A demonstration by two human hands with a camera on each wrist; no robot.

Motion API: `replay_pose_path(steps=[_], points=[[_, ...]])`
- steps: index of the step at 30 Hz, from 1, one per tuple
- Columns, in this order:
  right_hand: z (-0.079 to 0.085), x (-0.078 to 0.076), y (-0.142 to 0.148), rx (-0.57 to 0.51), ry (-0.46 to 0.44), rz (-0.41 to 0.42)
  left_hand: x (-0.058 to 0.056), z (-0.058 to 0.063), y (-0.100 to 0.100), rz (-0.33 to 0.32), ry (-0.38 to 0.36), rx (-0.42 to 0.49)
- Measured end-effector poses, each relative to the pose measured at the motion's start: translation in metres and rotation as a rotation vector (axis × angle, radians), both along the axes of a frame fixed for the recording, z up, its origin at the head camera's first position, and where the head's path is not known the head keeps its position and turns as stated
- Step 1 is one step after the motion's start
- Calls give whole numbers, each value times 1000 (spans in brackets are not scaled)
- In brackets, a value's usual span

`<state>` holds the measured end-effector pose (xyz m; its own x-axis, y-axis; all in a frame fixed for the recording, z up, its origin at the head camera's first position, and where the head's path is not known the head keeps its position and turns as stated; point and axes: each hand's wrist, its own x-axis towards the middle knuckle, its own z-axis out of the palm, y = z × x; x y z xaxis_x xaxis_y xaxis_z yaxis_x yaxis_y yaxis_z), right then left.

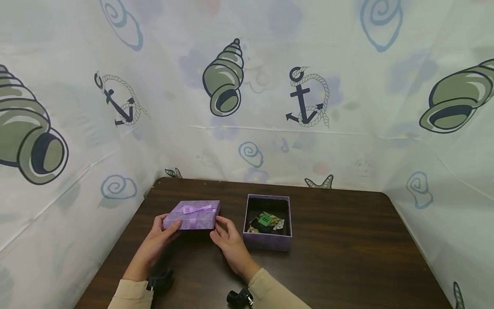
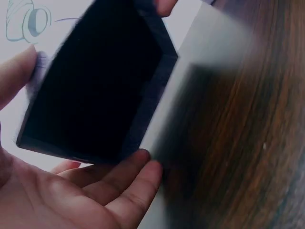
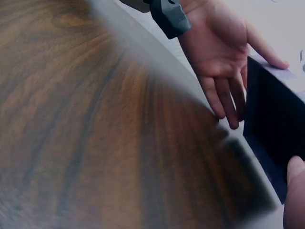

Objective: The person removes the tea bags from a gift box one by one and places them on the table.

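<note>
A purple gift-box lid (image 1: 191, 222) with a lilac ribbon bow (image 1: 197, 209) is held raised over the table between both hands. At its left end my left hand (image 1: 156, 240) grips it, thumb on the outer face and fingers along the side. My right hand (image 1: 231, 249) pinches the right end, with its thumb (image 3: 296, 174) against the inner wall. The lid's hollow dark inside (image 2: 95, 86) faces the left wrist camera. Just right of the right hand stands the uncovered purple box (image 1: 267, 244), dark inside, holding a crumpled patterned bundle with a green label (image 1: 265, 219).
Everything stands over a dark wood-grain table (image 1: 347, 257). A pale curtain (image 1: 266, 141) printed with shells and anchors rises behind it and at both sides. Each wrist carries a black camera strap (image 1: 160, 281).
</note>
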<state>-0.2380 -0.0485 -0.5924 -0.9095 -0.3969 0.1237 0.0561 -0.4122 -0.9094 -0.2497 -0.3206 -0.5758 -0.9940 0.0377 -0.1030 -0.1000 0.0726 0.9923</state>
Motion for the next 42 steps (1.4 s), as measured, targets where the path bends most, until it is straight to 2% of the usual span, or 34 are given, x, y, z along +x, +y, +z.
replay_pose_path(steps=[5,14,16,23,28,36,42], points=[[-14,-3,4,-46,8,56,-5,-7,0,5,-10,8],[-26,-4,13,-20,67,143,-4,-14,-3,-9,-63,25],[-27,-5,13,-15,60,147,-3,-14,-4,-16,-55,30],[-26,-7,12,39,18,121,0,-14,-14,-108,-16,21],[-27,-9,11,26,6,113,-2,-12,-19,-144,-23,15],[-26,-9,14,4,-39,118,-4,-11,-20,-119,-82,-1],[-28,-9,13,-6,-26,134,-5,-11,-19,-91,-73,2]])
